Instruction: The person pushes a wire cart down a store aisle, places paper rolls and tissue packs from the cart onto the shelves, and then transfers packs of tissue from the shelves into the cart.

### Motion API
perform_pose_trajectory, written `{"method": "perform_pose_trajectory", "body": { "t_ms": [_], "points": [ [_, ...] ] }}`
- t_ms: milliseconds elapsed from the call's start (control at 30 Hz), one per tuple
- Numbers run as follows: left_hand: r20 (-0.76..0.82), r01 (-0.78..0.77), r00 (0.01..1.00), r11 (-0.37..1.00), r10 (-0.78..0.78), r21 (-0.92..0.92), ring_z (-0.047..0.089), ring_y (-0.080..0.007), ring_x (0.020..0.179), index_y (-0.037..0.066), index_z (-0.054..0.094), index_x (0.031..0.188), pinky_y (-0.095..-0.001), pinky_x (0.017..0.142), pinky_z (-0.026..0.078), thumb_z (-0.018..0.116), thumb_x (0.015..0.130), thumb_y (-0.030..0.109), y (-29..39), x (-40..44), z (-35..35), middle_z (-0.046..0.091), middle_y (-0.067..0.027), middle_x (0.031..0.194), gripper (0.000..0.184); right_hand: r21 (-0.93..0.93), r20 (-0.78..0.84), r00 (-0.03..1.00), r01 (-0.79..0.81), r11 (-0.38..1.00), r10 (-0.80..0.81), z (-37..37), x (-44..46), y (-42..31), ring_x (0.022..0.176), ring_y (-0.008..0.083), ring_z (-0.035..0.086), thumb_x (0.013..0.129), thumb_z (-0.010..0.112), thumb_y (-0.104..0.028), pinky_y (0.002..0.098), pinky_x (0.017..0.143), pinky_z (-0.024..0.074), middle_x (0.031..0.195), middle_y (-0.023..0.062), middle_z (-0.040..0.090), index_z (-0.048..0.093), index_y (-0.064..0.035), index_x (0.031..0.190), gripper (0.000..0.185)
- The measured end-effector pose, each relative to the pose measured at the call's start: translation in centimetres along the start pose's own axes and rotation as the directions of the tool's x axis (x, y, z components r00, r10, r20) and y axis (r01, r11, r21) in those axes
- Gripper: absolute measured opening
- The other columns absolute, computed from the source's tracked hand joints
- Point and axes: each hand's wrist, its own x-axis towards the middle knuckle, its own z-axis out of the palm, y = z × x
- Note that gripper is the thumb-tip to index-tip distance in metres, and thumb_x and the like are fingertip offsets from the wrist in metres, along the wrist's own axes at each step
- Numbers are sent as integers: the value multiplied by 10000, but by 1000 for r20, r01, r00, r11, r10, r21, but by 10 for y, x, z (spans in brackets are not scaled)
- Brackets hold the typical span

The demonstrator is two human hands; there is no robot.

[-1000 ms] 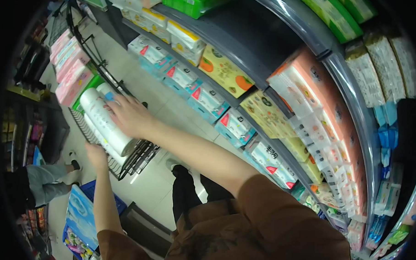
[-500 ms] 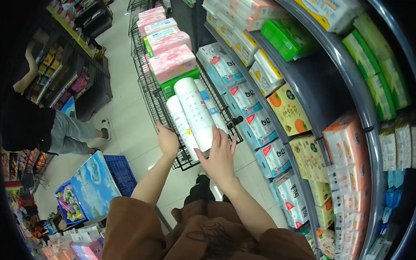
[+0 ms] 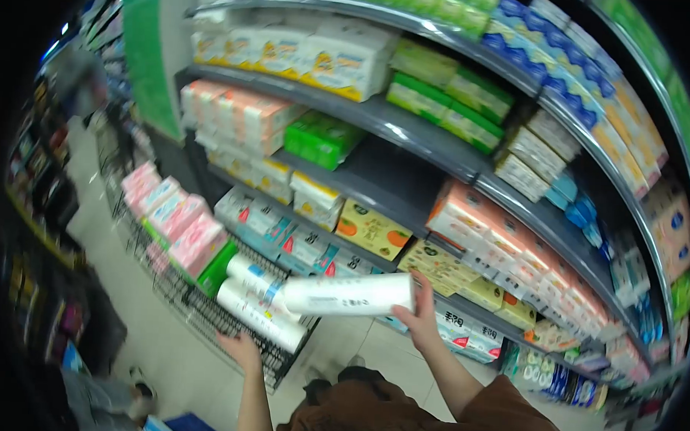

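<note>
My right hand [image 3: 416, 311] grips one end of a long white cylindrical pack of paper rolls [image 3: 350, 294], held nearly level above the end of a black wire cart [image 3: 176, 301]. The pack's far end overlaps two similar white packs lying in the cart, a nearer one [image 3: 262, 315] and one behind it [image 3: 250, 275]. Beside the cart's near side, my left hand [image 3: 240, 349] is open with its fingers stretched out; whether it touches the wire is unclear. Pink tissue packs [image 3: 198, 244] and a green pack [image 3: 218, 269] fill the rest of the cart.
Curved grey shelves [image 3: 409, 130] carry many tissue packs, including orange ones [image 3: 503, 244], green ones [image 3: 448, 105] and a yellow one with fruit pictures [image 3: 373, 230]. A person's legs [image 3: 103, 397] show at lower left. Tiled floor [image 3: 337, 340] lies below.
My right hand has lifted one white pack off the others and swung it to the right. My left hand stays near the cart. The view has turned right toward the shelves.
</note>
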Motion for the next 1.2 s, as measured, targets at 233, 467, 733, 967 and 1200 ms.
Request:
{"method": "perform_pose_trajectory", "body": {
  "t_ms": [233,467,733,967,1200],
  "points": [
    [65,35,997,999,-36,11,298,-464,1390,-183,217,1437,-470,1194,245,555,831,-14,28,0,0,325,-370,1440,714,445,-390,879,-82,892,275,-76,-31,8,1157,266,596,921,619,-386,432,1017,473,1233,121,612,459,-40,1369,589],
    [91,51,995,997,-45,-61,313,-468,1383,-179,226,1438,-466,1178,261,556,847,-18,27,6,-4,312,-373,1455,696,627,313,683,-670,397,660,-60,-73,23,973,367,681,969,309,-652,525,866,568,1174,233,642,517,-42,1351,749],
    [105,63,993,994,-53,-88,347,-464,1364,-176,222,1438,-467,1170,277,535,879,-5,31,4,-6,338,-363,1439,663,83,675,309,-934,347,670,-18,-114,33,1096,332,652,916,639,-364,442,964,529,1337,195,563,356,-5,1464,713],
    [110,106,990,971,-84,-213,504,-382,1197,-132,234,1462,-401,1009,436,541,873,-58,38,3,-10,433,-308,1343,668,371,332,645,-760,533,689,-28,-18,81,1141,358,630,899,621,-418,467,1009,495,1294,209,593,373,-1,1453,736],
    [125,174,981,962,-150,-209,605,-283,1005,-124,215,1471,-354,900,492,553,902,-13,46,3,-6,478,-272,1320,671,316,-16,734,-641,700,679,-24,209,42,1060,268,660,973,591,-397,445,942,534,1201,139,651,451,-34,1379,562]
  ]
}}
